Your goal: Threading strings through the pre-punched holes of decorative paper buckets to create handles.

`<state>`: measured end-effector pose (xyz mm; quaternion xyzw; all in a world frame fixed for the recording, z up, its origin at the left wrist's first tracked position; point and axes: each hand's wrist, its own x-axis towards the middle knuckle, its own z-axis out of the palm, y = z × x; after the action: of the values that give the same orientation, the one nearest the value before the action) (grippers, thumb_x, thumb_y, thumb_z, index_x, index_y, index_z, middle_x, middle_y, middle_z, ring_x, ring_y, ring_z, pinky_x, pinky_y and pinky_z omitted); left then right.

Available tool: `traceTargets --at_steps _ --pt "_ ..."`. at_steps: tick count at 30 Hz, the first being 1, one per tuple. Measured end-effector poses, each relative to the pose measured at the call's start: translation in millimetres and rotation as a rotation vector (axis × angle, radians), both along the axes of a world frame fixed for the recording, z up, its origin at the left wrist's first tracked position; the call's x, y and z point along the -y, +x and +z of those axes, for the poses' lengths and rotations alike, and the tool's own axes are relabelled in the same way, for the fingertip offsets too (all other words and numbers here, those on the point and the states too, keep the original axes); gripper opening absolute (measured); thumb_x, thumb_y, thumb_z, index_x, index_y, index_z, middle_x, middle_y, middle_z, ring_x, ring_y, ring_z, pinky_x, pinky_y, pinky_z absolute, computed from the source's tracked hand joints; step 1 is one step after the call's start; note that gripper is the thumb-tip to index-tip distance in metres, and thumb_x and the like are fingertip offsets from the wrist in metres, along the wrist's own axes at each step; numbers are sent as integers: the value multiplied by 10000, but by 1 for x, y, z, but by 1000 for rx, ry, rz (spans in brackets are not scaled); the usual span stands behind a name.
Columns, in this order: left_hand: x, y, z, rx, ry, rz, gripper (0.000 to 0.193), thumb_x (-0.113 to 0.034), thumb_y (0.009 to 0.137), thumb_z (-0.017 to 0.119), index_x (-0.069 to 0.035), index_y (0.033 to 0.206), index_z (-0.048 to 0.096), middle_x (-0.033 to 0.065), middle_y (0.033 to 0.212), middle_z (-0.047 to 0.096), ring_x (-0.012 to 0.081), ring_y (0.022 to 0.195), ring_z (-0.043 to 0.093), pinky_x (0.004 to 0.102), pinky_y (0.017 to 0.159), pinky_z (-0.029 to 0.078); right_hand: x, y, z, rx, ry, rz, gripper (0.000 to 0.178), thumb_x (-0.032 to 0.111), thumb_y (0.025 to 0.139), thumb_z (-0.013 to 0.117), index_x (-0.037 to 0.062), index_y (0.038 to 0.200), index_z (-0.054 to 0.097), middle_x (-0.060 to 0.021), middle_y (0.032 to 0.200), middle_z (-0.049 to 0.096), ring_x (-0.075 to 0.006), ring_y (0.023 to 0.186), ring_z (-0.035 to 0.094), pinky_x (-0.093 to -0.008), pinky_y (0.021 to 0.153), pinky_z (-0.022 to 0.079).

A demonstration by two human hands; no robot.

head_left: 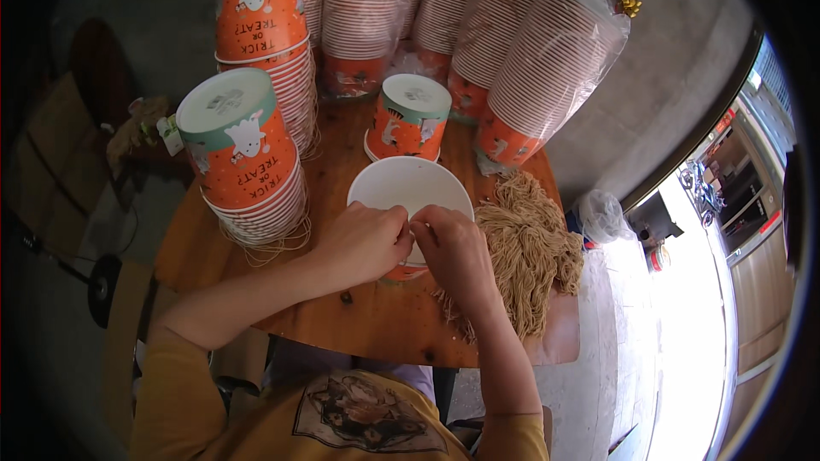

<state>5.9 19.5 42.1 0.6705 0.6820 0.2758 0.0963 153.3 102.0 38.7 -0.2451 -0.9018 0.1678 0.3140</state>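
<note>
Together, both hands (367,245) (455,256) pinch tight, contents unclear, over a white-lined bucket (410,181) between stacked buckets (243,158) and twine (530,252).

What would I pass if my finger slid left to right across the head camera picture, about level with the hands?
Nearer stack of orange buckets → left hand → right hand → bundle of tan string → clear plastic bag.

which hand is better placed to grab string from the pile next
Probably the right hand: it is beside the tan string pile, while the left hand is farther off. Both are at the bucket.
</note>
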Motion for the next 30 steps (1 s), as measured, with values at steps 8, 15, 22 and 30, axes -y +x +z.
traceTargets --at_steps 8,15,22,30 --pt "0 -8 6 12 -8 -156 132 -149 788 578 -29 737 561 125 708 601 331 790 573 428 763 430 -10 -15 -1 70 5 -233 149 146 891 566 26 802 576 -205 724 622 -412 712 610 -497 633 483" --pt "23 -18 15 42 79 -306 199 -126 772 626 -19 881 499 135 924 502 318 917 489 421 809 432 -13 -18 -5 121 21 -145 159 142 895 527 13 812 569 -214 701 626 -411 691 625 -498 612 501" --pt "16 -8 5 -447 273 -425 242 -126 772 666 -8 939 537 114 942 528 282 921 514 365 824 462 -11 -19 -3 87 -40 -182 157 156 875 560 20 802 589 -206 723 632 -416 700 616 -495 628 498" --pt "15 -26 21 -423 161 -617 198 -77 757 630 -41 946 582 80 965 568 242 904 530 341 803 474 -19 -24 -12 187 20 -139 162 132 874 528 12 776 575 -211 701 633 -405 680 637 -492 612 513"
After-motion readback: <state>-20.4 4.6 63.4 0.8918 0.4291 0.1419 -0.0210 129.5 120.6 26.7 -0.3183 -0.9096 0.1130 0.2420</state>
